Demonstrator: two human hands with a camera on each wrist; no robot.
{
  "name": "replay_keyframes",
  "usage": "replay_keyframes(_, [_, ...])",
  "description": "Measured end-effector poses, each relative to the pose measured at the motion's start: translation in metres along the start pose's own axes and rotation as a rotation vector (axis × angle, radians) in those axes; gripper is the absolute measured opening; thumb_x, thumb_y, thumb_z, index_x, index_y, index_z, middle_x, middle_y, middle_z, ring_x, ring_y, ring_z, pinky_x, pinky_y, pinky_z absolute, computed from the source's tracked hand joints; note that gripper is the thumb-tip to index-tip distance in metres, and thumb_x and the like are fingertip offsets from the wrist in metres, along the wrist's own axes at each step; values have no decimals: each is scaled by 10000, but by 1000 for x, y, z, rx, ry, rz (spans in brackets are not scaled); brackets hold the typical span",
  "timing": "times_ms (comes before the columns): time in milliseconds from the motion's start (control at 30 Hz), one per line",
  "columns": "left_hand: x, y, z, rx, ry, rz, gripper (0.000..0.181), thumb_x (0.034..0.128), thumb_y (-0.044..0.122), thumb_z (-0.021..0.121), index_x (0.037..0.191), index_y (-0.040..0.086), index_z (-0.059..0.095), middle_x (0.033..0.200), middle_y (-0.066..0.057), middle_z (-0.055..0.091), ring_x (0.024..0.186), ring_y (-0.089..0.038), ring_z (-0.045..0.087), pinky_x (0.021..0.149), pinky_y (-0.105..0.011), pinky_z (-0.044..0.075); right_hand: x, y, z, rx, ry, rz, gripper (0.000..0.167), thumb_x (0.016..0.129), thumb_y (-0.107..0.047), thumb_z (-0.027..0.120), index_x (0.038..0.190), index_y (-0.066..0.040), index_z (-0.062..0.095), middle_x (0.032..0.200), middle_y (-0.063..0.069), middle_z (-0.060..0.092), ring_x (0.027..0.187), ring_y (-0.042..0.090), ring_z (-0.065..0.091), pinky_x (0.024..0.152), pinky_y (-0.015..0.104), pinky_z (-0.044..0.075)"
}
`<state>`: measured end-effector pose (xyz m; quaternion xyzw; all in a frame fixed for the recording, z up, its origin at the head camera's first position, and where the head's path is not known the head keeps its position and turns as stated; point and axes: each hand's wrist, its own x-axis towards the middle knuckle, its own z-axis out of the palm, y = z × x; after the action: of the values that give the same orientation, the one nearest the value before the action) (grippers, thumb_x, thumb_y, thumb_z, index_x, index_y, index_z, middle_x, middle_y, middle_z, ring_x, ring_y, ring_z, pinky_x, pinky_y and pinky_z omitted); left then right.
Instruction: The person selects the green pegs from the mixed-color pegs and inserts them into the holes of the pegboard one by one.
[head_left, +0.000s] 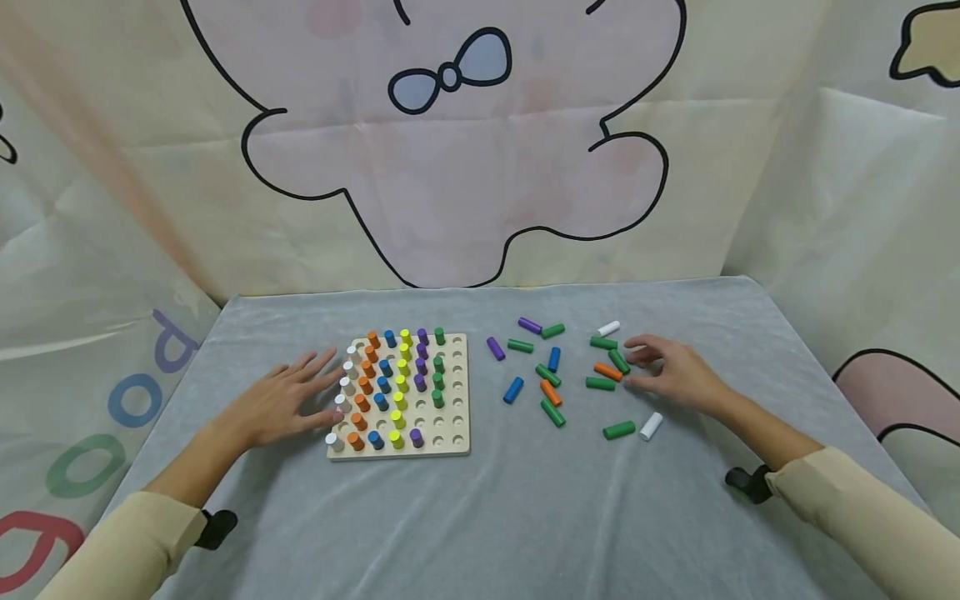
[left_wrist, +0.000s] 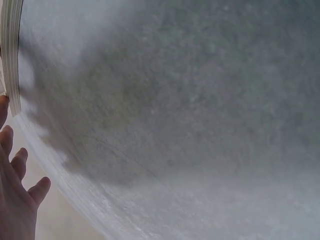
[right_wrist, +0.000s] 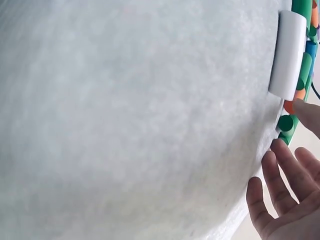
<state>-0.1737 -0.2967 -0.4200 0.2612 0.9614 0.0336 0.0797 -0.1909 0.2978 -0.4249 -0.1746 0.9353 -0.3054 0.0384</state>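
Clearly, we have two hands at work on either side of one landmark, the board. Our left hand reaches to its left edge with fingers spread; we cannot tell whether the thumb touches it. Well to the board's right, our right hand holds thumb and fingers parted near a green peg lying on the worktop, pinching nothing. We judge the peg light, stiff and sturdy, perhaps smooth enough to roll if nudged. Its round sides, about mid-length, offer us the best hold, clear of the orange peg just beside it, toward the board.
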Motion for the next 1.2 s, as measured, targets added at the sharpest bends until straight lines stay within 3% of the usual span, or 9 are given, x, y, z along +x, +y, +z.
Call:
replay_keyframes(333, [3,-1,4,-17,-5,6,862,890,682,556,1521,112,413,1637,-155,207,1468,-447,203,1083,-659,269,4,-1,7,-32,6,73,484,851,-141,786,1270,-7,586,1087,114,719,1014,301,641,884,519,503])
replay_keyframes(800, [5,-6,12,-72,9,42,862,916,633,567,1541,76,363,1625,-145,251,1458,-396,275,1089,-636,284,7,-1,9,-59,44,62,417,861,-126,779,1220,11,617,1017,91,721,928,271,633,821,491,501])
replay_keyframes(1200, [7,-5,14,-60,36,69,872,907,641,570,1533,66,376,1594,-152,319,1395,-406,393,1056,-617,350,8,0,11,-93,80,54,310,863,-76,754,1145,0,650,951,88,710,888,269,651,795,480,516])
